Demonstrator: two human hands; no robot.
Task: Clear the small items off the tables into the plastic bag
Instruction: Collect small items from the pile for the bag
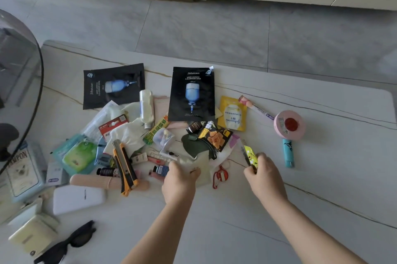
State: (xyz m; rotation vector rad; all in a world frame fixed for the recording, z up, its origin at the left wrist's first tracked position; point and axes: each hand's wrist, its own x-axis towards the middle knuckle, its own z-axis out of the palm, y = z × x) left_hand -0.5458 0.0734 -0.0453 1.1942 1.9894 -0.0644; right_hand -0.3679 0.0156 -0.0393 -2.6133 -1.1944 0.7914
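A clear plastic bag point(200, 167) lies on the white marble table point(322, 156) among a heap of small items. My left hand point(180, 180) grips the bag's near edge. My right hand point(265, 174) pinches a small yellow-green packet point(249, 154) just right of the bag. Close to the bag lie a red carabiner clip point(220, 175), a dark green pouch point(196, 145), a snack packet point(216, 136) and a small blue tube point(161, 170).
Two black mask sachets point(191, 94) point(112, 85), a yellow sachet point(233, 113), a clear bottle point(147, 108), an orange box cutter point(125, 166), a white power bank point(78, 198), sunglasses point(68, 242), a pink tape roll point(289, 125) and a blue tube point(287, 153) cover the table. A glass table point(21, 70) stands left.
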